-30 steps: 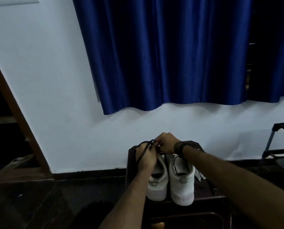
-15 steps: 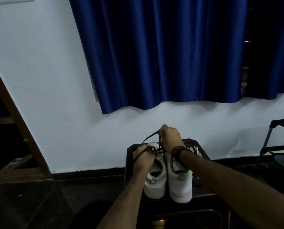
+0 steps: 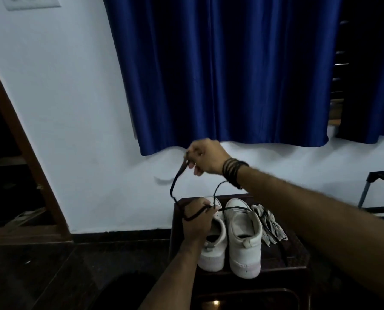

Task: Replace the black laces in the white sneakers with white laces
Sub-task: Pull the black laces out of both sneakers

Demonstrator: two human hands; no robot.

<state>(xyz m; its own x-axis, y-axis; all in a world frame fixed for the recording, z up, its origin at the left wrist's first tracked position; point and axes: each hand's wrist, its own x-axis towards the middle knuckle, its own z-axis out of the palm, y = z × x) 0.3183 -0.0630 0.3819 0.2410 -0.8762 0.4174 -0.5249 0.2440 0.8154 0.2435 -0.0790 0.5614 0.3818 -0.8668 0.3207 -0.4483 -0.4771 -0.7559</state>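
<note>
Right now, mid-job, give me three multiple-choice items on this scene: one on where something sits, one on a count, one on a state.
1. Where do the white laces lie?
A. On the stool, right of the sneakers
B. On the floor
C. Inside a sneaker

2. How many white sneakers stand on the stool?
A. One
B. Two
C. Three

3. What is the right hand doing?
A. Resting flat on the stool
B. Hanging idle
C. Pinching the black lace, raised above the sneakers

Answers: 1 A, the pale bundle lies beside the right sneaker. 2 B, the left sneaker and right one stand side by side. 3 C, the lace runs from its fingers down to the left hand.
</note>
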